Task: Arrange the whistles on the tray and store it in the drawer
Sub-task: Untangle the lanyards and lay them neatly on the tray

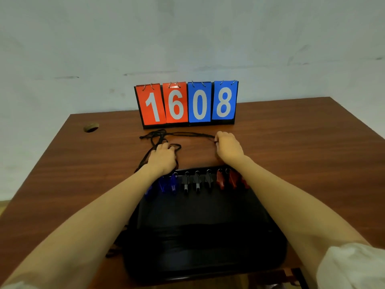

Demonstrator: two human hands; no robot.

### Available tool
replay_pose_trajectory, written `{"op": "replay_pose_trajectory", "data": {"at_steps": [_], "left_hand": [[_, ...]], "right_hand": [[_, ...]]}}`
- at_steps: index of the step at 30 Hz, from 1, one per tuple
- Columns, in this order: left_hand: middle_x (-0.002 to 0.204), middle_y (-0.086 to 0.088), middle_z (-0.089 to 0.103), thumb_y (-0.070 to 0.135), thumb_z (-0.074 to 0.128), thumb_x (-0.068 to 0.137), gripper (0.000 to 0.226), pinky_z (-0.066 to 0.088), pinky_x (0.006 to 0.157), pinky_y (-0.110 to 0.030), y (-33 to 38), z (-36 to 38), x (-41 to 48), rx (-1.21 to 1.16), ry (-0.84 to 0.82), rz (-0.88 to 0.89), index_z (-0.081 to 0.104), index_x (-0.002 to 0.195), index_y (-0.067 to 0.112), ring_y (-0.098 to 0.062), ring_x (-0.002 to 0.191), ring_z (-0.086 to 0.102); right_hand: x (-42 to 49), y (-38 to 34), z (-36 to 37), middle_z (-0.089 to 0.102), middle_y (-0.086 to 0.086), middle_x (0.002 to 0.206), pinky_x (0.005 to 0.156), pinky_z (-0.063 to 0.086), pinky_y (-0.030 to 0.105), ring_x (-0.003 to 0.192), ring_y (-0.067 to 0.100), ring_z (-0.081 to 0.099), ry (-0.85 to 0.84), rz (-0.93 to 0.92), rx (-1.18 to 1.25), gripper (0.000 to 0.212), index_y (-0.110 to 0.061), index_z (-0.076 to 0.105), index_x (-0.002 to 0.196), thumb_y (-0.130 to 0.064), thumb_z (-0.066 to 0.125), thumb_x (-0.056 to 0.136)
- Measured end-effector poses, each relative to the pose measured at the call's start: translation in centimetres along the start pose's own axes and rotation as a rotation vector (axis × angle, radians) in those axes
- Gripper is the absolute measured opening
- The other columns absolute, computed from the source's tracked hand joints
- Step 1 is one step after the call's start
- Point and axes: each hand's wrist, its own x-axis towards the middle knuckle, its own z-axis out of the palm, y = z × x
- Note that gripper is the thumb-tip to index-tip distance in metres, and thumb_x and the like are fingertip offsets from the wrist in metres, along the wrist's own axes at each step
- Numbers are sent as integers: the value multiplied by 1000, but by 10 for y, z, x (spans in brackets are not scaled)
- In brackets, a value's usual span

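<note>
The whistles [196, 181] already sit in a colour-sorted row along the black tray's [208, 257] far edge, while the right hand [228, 148] pinches a black lanyard cord [187, 133] and the left hand [164, 157] rests curled on the tangle on the bench [302, 142], so tidying cords and stowing in the drawer seem left.

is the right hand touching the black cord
Touching. The head view shows the right hand pinching the black cord at its fingertips, with the cord running left from them across the table.
</note>
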Motion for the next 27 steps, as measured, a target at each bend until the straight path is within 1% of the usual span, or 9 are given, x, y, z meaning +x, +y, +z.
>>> {"op": "replay_pose_trajectory", "data": {"at_steps": [5,7,10,15,18,20,21,24,27], "left_hand": [[152,-13,32,27,57,93,61,31,112,-39,34,-40,-25,-453,168,49,31,146,7,-29,137,34],[143,-8,46,24,60,92,59,41,102,-35,48,-58,-39,-654,232,119,36,144,12,-24,121,51],[103,-5,66,19,57,93,33,48,74,-26,57,-78,-55,-832,284,214,57,125,10,-10,75,60],[98,2,55,20,62,90,45,45,62,-19,64,-98,-77,-903,268,265,44,132,22,-12,64,57],[73,-2,50,19,55,95,3,39,55,-21,73,-109,-86,-861,385,279,56,93,22,-14,54,46],[58,-2,35,16,51,96,38,27,52,-23,74,-114,-83,-737,452,261,43,60,20,-14,51,32],[57,-2,32,14,50,96,42,23,51,-23,73,-117,-84,-688,452,228,38,56,18,-14,51,28],[74,-7,45,15,45,98,26,33,57,-27,61,-121,-78,-453,445,117,59,81,1,-20,63,43],[101,-13,61,17,43,99,25,47,70,-35,42,-126,-79,-273,453,-3,59,113,5,-29,85,59]], "right_hand": [[-25,-41,-45,52,-7,81,71,38,21,74,7,50,54,-99,475,6,-13,52,98,-11,52,93],[-35,-59,-62,56,-1,84,71,42,19,74,8,51,72,-164,536,8,-16,52,99,-12,54,92],[-45,-84,-92,59,5,94,76,49,20,81,12,55,115,-241,560,22,-19,56,114,-12,51,93],[-60,-109,-137,60,-9,93,74,44,11,89,13,61,165,-285,609,16,-15,60,107,-12,49,95],[-70,-112,-150,63,-4,89,68,45,9,82,14,61,183,-312,623,9,-15,57,98,-11,49,96],[-74,-110,-158,63,2,92,68,46,10,79,14,61,258,-296,681,11,-8,58,100,-10,47,97],[-76,-108,-163,63,3,92,68,47,10,77,13,61,307,-286,706,12,-5,58,100,-8,46,97],[-79,-93,-179,63,3,93,69,47,10,75,7,61,464,-247,730,12,-6,57,98,-9,45,98],[-83,-73,-193,62,1,93,69,48,11,78,8,63,609,-167,824,12,-11,55,94,-9,44,98]]}}
